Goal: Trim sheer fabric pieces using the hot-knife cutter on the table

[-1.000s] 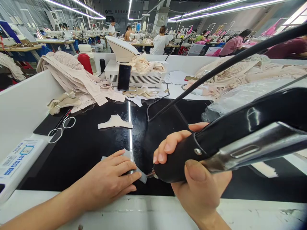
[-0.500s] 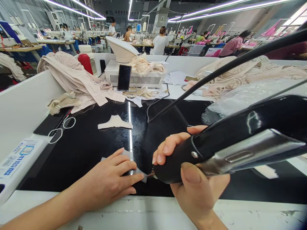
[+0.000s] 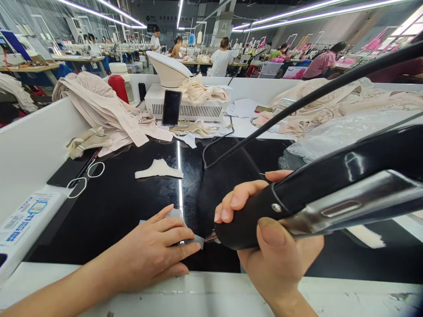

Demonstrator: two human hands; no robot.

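Note:
My left hand [image 3: 161, 248] lies palm down with its fingers stretched out, pressing a thin greyish piece [image 3: 175, 213] flat on the black work surface [image 3: 112, 207]. Most of that piece is hidden under the fingers. Wrapped around a black handheld tool [image 3: 244, 229] with a long metal lever, my right hand [image 3: 280, 251] keeps its small metal tip [image 3: 211, 238] at the right end of the greyish piece. The tool's exact kind cannot be made out. Beyond my left hand lies a cream fabric piece [image 3: 159, 169] with a raised middle.
A black rod or cable [image 3: 264, 125] crosses above the surface. Beige fabric [image 3: 99, 110] is heaped at the back left, a phone [image 3: 172, 108] leans on a white box [image 3: 211, 110], and plastic wrap [image 3: 333, 136] lies right. A white cord loop [image 3: 76, 187] lies left. People sit farther back.
My right hand and the tool have shifted slightly right and the tool's rear has lifted a little. My left fingertips have moved slightly right, and more of the greyish piece's right end shows.

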